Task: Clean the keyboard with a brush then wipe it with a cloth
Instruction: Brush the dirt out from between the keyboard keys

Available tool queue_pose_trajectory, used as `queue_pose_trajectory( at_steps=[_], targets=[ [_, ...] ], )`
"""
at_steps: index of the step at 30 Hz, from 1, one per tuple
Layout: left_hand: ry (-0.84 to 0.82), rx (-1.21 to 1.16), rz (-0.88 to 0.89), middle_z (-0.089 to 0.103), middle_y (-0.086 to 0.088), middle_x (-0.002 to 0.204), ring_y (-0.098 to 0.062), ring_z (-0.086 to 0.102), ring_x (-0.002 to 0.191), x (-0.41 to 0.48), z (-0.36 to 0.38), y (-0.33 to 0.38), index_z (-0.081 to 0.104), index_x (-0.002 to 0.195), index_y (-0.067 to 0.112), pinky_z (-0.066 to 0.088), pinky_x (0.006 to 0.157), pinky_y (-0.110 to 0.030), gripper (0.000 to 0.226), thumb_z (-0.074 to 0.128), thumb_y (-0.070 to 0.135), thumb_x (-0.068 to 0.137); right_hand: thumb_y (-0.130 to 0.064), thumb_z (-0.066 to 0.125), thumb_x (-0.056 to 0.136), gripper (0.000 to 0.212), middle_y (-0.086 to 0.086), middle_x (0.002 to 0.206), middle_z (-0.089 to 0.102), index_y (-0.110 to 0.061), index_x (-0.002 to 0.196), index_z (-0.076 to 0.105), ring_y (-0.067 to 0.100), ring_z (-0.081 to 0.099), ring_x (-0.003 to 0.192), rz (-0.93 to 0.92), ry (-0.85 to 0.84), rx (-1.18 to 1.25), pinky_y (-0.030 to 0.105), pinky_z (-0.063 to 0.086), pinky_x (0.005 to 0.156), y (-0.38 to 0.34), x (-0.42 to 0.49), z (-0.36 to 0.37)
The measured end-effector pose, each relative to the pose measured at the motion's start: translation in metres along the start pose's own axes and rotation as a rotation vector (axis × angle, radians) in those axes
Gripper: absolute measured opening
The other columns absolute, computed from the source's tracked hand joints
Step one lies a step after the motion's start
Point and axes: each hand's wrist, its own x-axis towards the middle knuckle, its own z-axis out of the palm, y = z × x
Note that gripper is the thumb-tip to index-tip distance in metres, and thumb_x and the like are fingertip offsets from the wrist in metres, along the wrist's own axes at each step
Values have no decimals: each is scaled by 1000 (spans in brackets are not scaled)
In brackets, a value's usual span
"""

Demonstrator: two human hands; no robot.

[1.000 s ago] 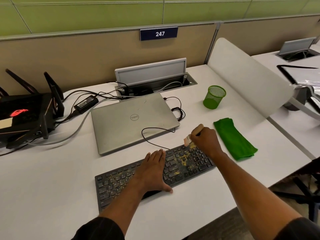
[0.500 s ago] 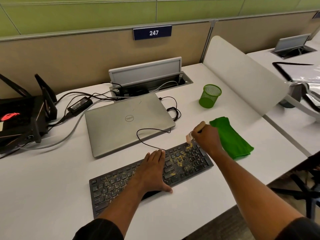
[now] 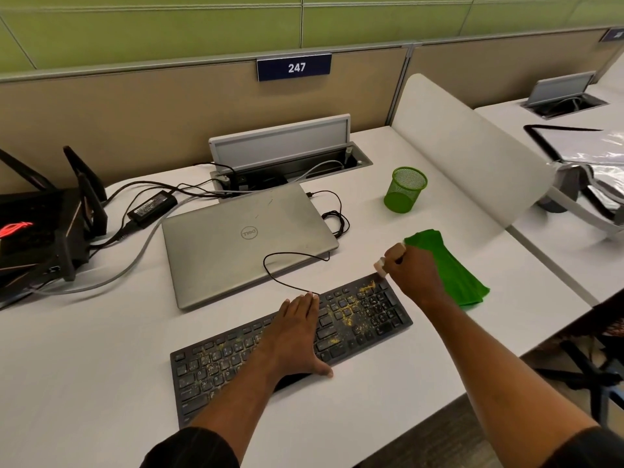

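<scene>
A black keyboard (image 3: 368, 315) lies slanted on the white desk (image 3: 101, 349), strewn with yellow crumbs, thickest toward its right half. My left hand (image 3: 299, 336) rests flat on the keyboard's middle, fingers straight. My right hand (image 3: 410, 273) grips a small brush (image 3: 381, 265) at the keyboard's far right corner, bristles pointing down at the keys. A folded green cloth (image 3: 452, 271) lies on the desk just right of that hand, partly hidden by it.
A closed silver laptop (image 3: 243, 241) sits behind the keyboard, a thin black cable (image 3: 287, 258) looping in front of it. A green mesh cup (image 3: 405, 189) stands at the back right. A black router (image 3: 37, 231) and power brick (image 3: 152, 206) occupy the left. The desk edge runs close on the right.
My right hand with the brush has swept from the keys up to the keyboard's far right corner. My left hand has stayed in place.
</scene>
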Motion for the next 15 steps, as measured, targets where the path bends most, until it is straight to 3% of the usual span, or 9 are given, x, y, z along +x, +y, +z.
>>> queue_pose_trajectory(
  at_steps=[3,7,10,13,15],
  targets=[
    [5,-3,-1,-14,-11,169,-25,-11,156,0,0,1,-15,159,8,-4,127,-42,142,67,81,71,-14,65,89,16,-9,70,68,-13,74,71,-2,60,63,-34,-62,-7,7,36,51,5,-4,4],
    [17,-15,-1,-13,-10,169,-24,-10,156,0,1,0,-15,159,8,-6,127,-41,141,68,80,71,-16,59,93,29,-1,71,72,-20,66,67,12,65,64,-92,-53,-76,7,35,50,2,-6,10],
    [26,-23,-4,-11,-10,169,-24,-9,156,0,1,0,-14,160,8,-4,127,-41,142,70,79,70,-17,59,90,22,1,75,73,-19,70,69,15,67,69,-72,-21,-49,20,46,55,5,-5,9],
    [27,-20,-3,-11,-11,169,-24,-8,156,-1,1,0,-13,160,8,-3,127,-41,142,69,79,70,-15,62,91,18,0,73,68,-11,78,73,14,62,68,-18,29,-18,13,37,53,6,-6,2],
    [26,-18,1,-11,-11,169,-24,-8,156,-1,2,-1,-14,160,8,-3,127,-41,141,69,80,70,-12,61,91,25,-3,64,61,-14,66,67,10,56,59,-17,20,-34,9,30,48,7,-7,0]
  ],
)
